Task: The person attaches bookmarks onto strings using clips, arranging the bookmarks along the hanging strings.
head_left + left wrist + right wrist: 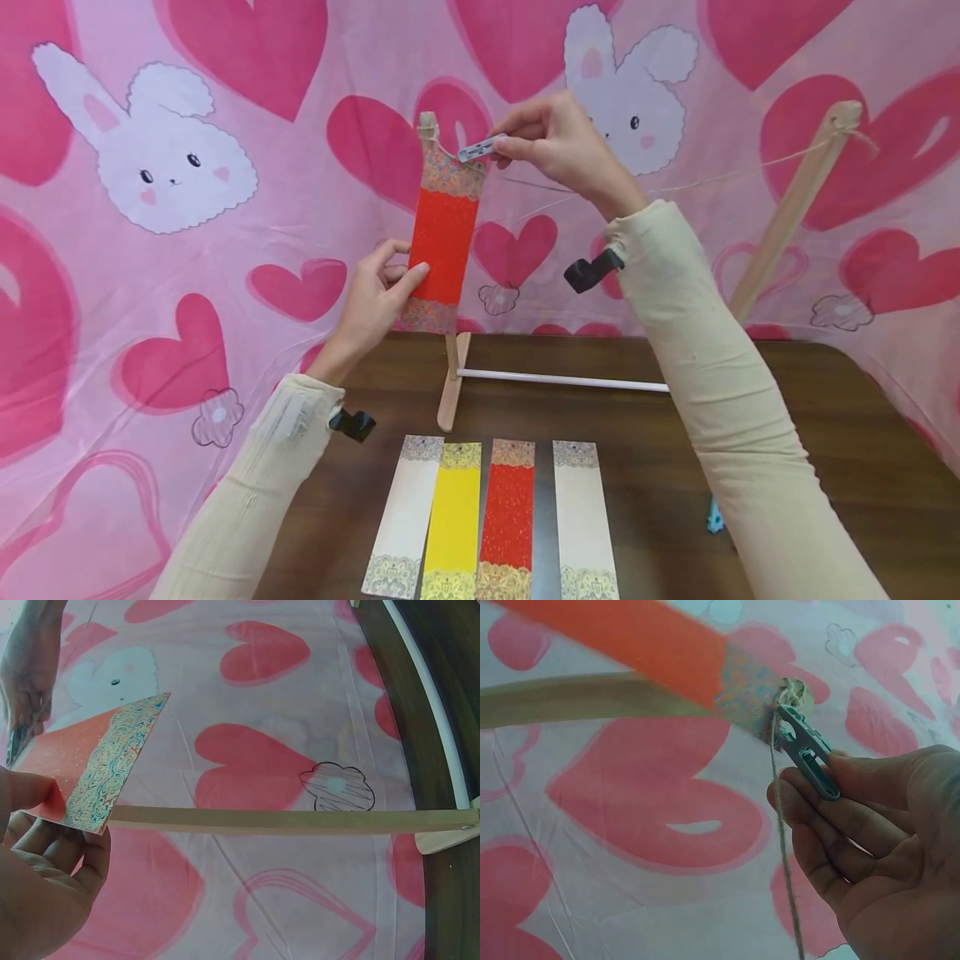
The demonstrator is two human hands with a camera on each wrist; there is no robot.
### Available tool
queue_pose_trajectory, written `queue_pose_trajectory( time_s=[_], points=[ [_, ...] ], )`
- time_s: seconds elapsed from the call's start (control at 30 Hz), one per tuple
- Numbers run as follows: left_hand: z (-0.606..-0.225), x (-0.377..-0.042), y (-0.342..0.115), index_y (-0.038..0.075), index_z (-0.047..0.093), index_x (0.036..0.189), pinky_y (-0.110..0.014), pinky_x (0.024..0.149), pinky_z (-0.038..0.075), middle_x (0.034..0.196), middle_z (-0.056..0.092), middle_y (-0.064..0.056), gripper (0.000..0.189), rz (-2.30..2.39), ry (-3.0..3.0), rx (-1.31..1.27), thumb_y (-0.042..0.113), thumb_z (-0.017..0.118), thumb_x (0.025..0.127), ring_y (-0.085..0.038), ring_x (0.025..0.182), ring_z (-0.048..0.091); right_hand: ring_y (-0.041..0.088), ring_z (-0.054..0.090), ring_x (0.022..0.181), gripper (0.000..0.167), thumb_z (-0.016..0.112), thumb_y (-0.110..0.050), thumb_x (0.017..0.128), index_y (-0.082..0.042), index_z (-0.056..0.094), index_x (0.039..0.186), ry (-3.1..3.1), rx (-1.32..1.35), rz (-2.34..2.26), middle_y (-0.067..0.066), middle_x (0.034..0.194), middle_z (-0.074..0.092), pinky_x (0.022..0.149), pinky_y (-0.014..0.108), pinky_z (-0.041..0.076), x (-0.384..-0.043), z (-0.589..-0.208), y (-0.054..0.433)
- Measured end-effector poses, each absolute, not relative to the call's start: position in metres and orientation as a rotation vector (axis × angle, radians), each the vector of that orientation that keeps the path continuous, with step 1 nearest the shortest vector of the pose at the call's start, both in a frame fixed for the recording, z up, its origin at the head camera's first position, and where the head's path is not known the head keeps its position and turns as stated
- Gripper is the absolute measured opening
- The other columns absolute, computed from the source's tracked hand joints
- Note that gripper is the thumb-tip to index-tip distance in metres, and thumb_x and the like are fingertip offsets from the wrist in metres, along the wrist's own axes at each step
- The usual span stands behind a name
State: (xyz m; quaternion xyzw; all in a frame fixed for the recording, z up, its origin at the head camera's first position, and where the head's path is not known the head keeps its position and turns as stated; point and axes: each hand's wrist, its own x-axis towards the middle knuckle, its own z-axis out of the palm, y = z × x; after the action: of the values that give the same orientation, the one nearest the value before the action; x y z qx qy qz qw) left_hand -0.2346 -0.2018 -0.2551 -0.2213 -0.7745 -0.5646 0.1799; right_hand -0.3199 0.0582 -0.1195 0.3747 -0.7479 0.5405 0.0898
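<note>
A red card [446,242] with patterned ends is upright at the left wooden post [427,125], overlapping it in the head view. My left hand [375,292] pinches the card near its lower left edge, thumb in front and fingers behind. At the card's top edge, my right hand [551,146] pinches a grey clothespin [476,150] between thumb and fingers. In the right wrist view the tip of the clothespin [806,754] meets the card's patterned end, right where the thin string [784,847] runs past. The string is tied to the post top.
On the dark table [645,458] lie a white card [405,517], a yellow card [453,517], another red card [508,517] and a second white card [587,517]. A white rod [562,380] spans low behind them. The right wooden post [795,208] carries the string's far end.
</note>
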Motion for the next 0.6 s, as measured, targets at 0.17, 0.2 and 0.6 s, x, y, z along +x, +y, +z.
queue_pose_trajectory(
  time_s=[0.17, 0.2, 0.6],
  points=[
    [-0.2530, -0.2350, -0.2029, -0.001, 0.058, 0.115, -0.024, 0.048, 0.041, 0.080, 0.069, -0.023, 0.023, -1.602, -2.177, -0.641, 0.013, 0.065, 0.097, -0.019, 0.052, 0.053, 0.022, 0.071, 0.082, 0.018, 0.069, -0.005, 0.092, 0.006, 0.073, 0.107, -2.270, 1.073, 1.558, 0.019, 0.096, 0.074, 0.093, 0.031, 0.053, -0.3183, -0.1179, 0.0583],
    [-0.2522, -0.2346, -0.2027, -0.002, 0.058, 0.115, -0.024, 0.050, 0.044, 0.083, 0.071, -0.023, 0.024, -1.603, -2.176, -0.645, 0.012, 0.064, 0.097, -0.019, 0.056, 0.058, 0.022, 0.071, 0.082, 0.019, 0.069, -0.005, 0.092, 0.005, 0.073, 0.107, -2.279, 1.067, 1.562, 0.019, 0.096, 0.074, 0.094, 0.031, 0.052, -0.3184, -0.1175, 0.0588],
    [-0.2510, -0.2331, -0.2019, -0.002, 0.058, 0.116, -0.024, 0.052, 0.046, 0.079, 0.072, -0.007, 0.024, -1.774, -2.142, -0.641, 0.010, 0.065, 0.097, -0.015, 0.060, 0.062, 0.023, 0.072, 0.082, 0.019, 0.068, -0.004, 0.092, 0.006, 0.072, 0.109, -2.294, 1.085, 1.678, 0.013, 0.092, 0.075, 0.091, 0.030, 0.052, -0.3230, -0.1176, 0.0639]
  ],
)
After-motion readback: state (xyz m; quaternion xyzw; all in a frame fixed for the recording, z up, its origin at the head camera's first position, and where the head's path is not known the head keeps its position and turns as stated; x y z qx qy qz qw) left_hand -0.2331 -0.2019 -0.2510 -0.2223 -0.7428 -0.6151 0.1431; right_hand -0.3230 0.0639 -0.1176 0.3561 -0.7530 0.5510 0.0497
